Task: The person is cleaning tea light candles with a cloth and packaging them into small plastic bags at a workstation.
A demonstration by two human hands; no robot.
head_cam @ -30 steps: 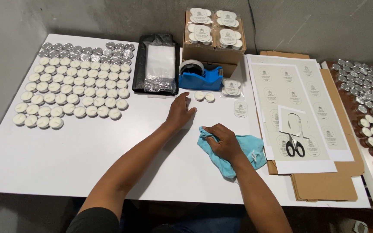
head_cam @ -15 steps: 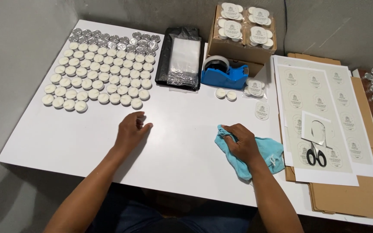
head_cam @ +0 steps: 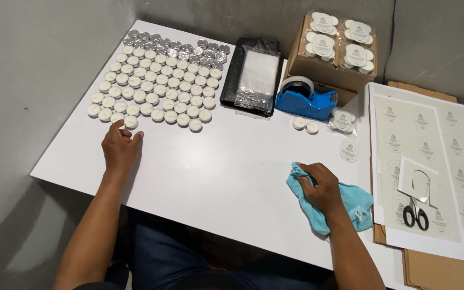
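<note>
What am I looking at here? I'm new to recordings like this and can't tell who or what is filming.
There is no machine: a person wears a camera on the head, so the picture looks down at their own two bare hands over a white table. The left hand reaches to the near edge of a big block of tealight candles, fingertips at one of them. The right hand grips a light blue cloth lying on the table. Further back lie a black bag of clear sleeves, a blue tape dispenser and a cardboard box of packed candles. On the right are label sheets with black scissors.
</note>
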